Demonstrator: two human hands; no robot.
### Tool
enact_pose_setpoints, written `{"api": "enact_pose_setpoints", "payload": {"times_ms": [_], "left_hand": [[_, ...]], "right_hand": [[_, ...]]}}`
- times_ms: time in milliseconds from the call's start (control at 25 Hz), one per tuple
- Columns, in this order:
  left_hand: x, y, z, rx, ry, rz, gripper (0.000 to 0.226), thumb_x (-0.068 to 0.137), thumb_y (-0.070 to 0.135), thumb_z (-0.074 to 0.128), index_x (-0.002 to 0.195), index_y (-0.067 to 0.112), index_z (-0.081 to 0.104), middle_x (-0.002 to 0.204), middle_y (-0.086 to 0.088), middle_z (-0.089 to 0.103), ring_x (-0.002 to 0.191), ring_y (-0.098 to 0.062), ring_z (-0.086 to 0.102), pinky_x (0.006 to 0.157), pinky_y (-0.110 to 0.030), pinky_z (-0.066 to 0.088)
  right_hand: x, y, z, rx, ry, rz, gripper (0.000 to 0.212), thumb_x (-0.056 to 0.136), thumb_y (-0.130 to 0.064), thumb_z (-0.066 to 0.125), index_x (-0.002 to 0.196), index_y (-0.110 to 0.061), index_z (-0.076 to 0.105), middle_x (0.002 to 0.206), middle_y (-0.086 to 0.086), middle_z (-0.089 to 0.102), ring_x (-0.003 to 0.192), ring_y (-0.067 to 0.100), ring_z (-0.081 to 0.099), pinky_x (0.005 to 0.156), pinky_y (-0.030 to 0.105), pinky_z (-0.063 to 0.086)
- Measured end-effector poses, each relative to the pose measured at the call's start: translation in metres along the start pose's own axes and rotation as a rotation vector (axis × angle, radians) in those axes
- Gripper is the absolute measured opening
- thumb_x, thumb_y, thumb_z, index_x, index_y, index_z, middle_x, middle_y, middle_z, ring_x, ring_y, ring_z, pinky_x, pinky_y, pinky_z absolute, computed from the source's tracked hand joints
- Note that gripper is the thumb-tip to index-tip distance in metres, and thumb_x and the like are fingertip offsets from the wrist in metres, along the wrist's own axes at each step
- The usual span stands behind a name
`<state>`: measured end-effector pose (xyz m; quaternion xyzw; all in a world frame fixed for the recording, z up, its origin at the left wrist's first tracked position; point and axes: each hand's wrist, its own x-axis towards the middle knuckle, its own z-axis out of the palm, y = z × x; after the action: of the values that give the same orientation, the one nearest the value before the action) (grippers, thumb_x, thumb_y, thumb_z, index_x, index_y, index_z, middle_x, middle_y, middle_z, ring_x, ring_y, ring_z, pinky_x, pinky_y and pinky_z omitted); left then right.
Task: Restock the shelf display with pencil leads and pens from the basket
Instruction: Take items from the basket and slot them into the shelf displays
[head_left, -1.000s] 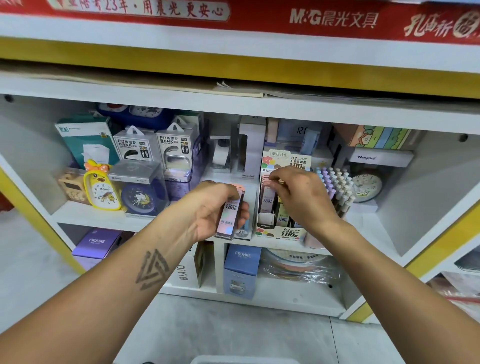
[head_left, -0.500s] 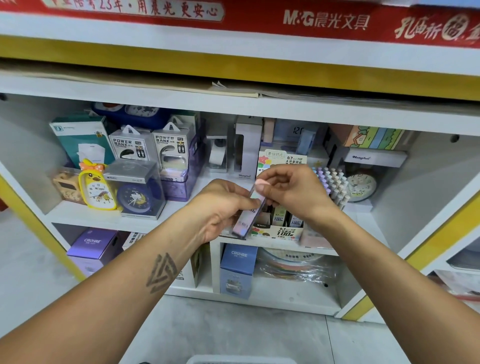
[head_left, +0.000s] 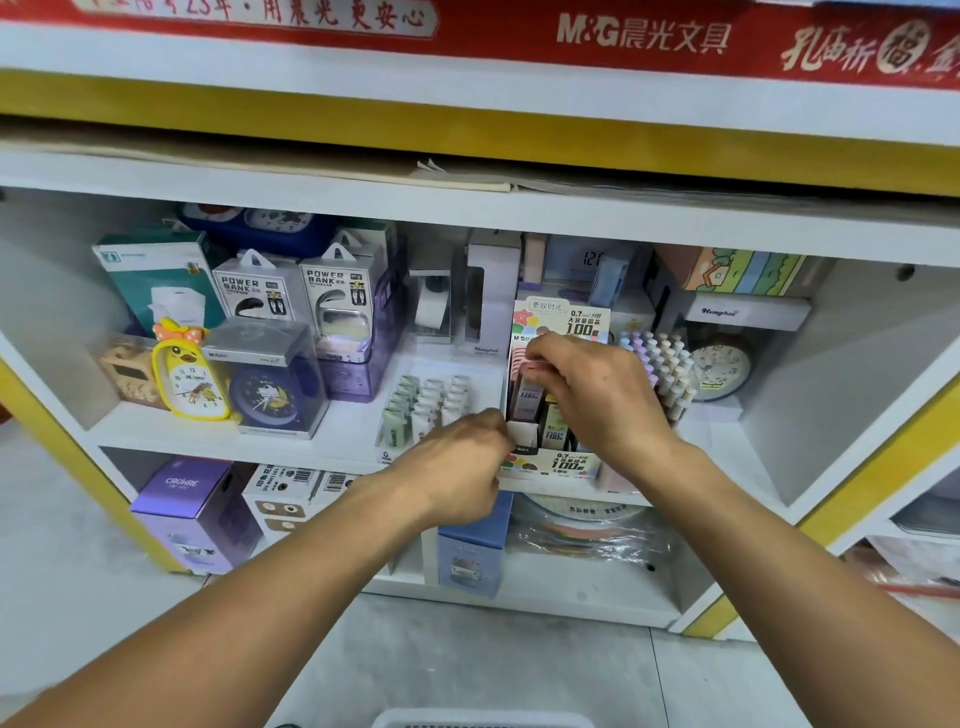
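White shelving edged in yellow frames a person's two bare hands at work on a cardboard pencil lead display box (head_left: 558, 462), which stands at the front lip of the upper shelf board (head_left: 234, 441). Right hand (head_left: 597, 400) reaches over the box from the near side, fingers curled and pinching the top of a pinkish lead case (head_left: 527, 392) that sits upright in a rear slot on the box's left side. Left hand (head_left: 457, 467) is at the box's near left corner, fingers curled in; whether it grips anything cannot be told. Just right of the box, partly hidden by the right wrist, stands a packed block of pastel-capped pens (head_left: 662, 364), with a round clock (head_left: 719, 371) behind. Left of the box a low tray of small green and white packs (head_left: 426, 405) fills the shelf front, leaving bare board only between it and a boxed blue clock (head_left: 270, 395). A yellow duck clock (head_left: 189, 374) stands further left, near the side wall. Above, the next shelf's underside hangs low over the box's header card. At the bottom edge, the pale rim of a basket (head_left: 483, 719) shows on the grey floor
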<state>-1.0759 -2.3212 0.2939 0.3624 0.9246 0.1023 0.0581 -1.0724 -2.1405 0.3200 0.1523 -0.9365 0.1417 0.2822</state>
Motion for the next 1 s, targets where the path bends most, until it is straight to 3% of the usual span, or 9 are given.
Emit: {"api": "enact_pose_setpoints", "payload": {"times_ms": [160,360,520,680,760,840,920,1000], "left_hand": [[-0.002,0.001,0.005,0.007,-0.050,-0.015,0.043,0.087,0.009,0.053,0.129,0.013,0.055,0.132,-0.002,0.042,0.118,-0.022,0.049,0.086,-0.024,0.037],[0.001,0.000,0.007,0.012,-0.078,-0.033,0.043,0.086,0.009,0.054,0.130,0.012,0.054,0.132,-0.002,0.041,0.116,-0.024,0.051,0.086,-0.027,0.040],[0.000,0.001,0.003,-0.026,-0.020,-0.018,0.033,0.086,0.010,0.053,0.118,0.008,0.059,0.123,-0.005,0.048,0.110,-0.024,0.054,0.093,-0.034,0.046],[-0.009,0.008,0.002,-0.080,0.004,-0.020,0.027,0.084,0.013,0.055,0.107,0.010,0.067,0.106,-0.007,0.066,0.096,-0.024,0.062,0.083,-0.035,0.053],[-0.018,0.014,0.014,-0.107,-0.058,-0.021,0.024,0.083,0.012,0.056,0.103,0.012,0.070,0.098,-0.005,0.070,0.093,-0.024,0.064,0.078,-0.033,0.053],[-0.032,0.023,0.039,-0.081,-0.184,-0.008,0.023,0.082,0.010,0.056,0.101,0.010,0.069,0.094,-0.001,0.068,0.090,-0.023,0.062,0.074,-0.031,0.051],[-0.048,0.031,0.078,-0.047,-0.395,0.021,0.023,0.083,0.009,0.057,0.103,0.010,0.068,0.088,0.003,0.059,0.086,-0.020,0.056,0.071,-0.028,0.044],[-0.058,0.035,0.118,0.008,-0.615,0.026,0.020,0.083,0.011,0.059,0.100,0.004,0.067,0.086,-0.005,0.060,0.084,-0.026,0.056,0.073,-0.033,0.049]], "right_hand": [[0.000,0.001,0.009,0.019,-0.041,0.013,0.017,0.096,-0.023,0.062,0.097,-0.006,0.065,0.087,0.008,0.068,0.079,0.035,0.063,0.066,0.045,0.052],[0.000,0.004,0.015,-0.188,-0.160,0.032,0.015,0.096,-0.013,0.059,0.103,-0.011,0.072,0.110,-0.001,0.055,0.106,0.023,0.050,0.076,0.041,0.052],[-0.004,-0.001,0.003,-0.036,-0.079,0.069,0.022,0.094,-0.009,0.057,0.111,-0.010,0.072,0.111,0.003,0.056,0.108,0.026,0.054,0.079,0.043,0.052],[-0.034,-0.015,-0.009,0.163,-0.060,0.141,0.023,0.090,-0.010,0.056,0.103,-0.014,0.075,0.103,0.001,0.070,0.099,0.023,0.065,0.084,0.037,0.053],[-0.067,-0.021,-0.004,0.141,-0.211,0.227,0.024,0.087,-0.010,0.056,0.100,-0.018,0.076,0.103,0.000,0.075,0.096,0.020,0.067,0.083,0.033,0.053],[-0.109,-0.026,0.007,0.142,-0.513,0.324,0.025,0.086,-0.009,0.057,0.100,-0.020,0.076,0.099,-0.001,0.075,0.088,0.016,0.065,0.077,0.026,0.050],[-0.158,-0.030,0.025,0.146,-0.856,0.384,0.027,0.086,-0.005,0.057,0.102,-0.018,0.075,0.091,-0.003,0.071,0.081,0.015,0.065,0.066,0.017,0.047],[-0.201,-0.030,0.048,0.186,-1.075,0.458,0.027,0.087,-0.003,0.055,0.104,-0.013,0.074,0.081,-0.005,0.068,0.073,0.017,0.071,0.059,0.015,0.050]]}}
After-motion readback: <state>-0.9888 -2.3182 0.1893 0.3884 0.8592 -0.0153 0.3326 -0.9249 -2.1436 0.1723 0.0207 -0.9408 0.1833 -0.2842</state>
